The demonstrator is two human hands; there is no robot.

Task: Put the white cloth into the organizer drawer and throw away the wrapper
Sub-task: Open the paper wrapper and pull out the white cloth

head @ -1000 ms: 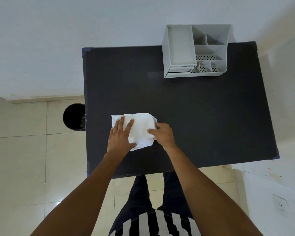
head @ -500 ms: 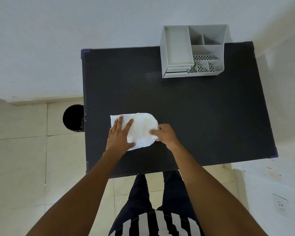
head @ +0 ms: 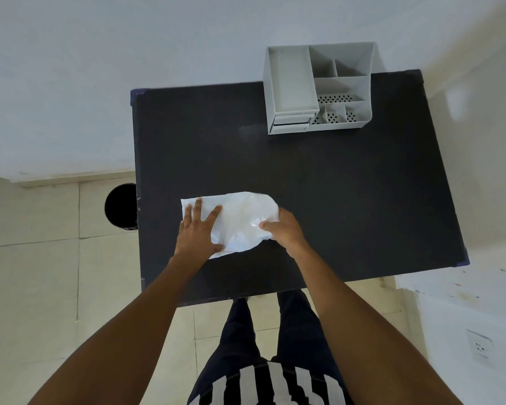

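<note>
A white cloth in a clear glossy wrapper (head: pixel 240 220) lies flat on the black table (head: pixel 333 200), near its front left. My left hand (head: pixel 197 232) rests flat on the package's left part with fingers spread. My right hand (head: pixel 284 229) pinches the wrapper's right edge. I cannot tell the cloth from the wrapper around it. The grey organizer (head: pixel 319 89) stands at the table's back edge, with two shut drawers (head: pixel 289 124) at its front left under an open tray.
A round black bin (head: pixel 120 207) stands on the tiled floor just left of the table. White walls run behind and to the right. A wall socket (head: pixel 479 346) sits low at the right. My legs are under the table's front edge.
The package has been flattened and spread a little to the right. My right hand shifted slightly right along its edge. My left hand stays pressed on it.
</note>
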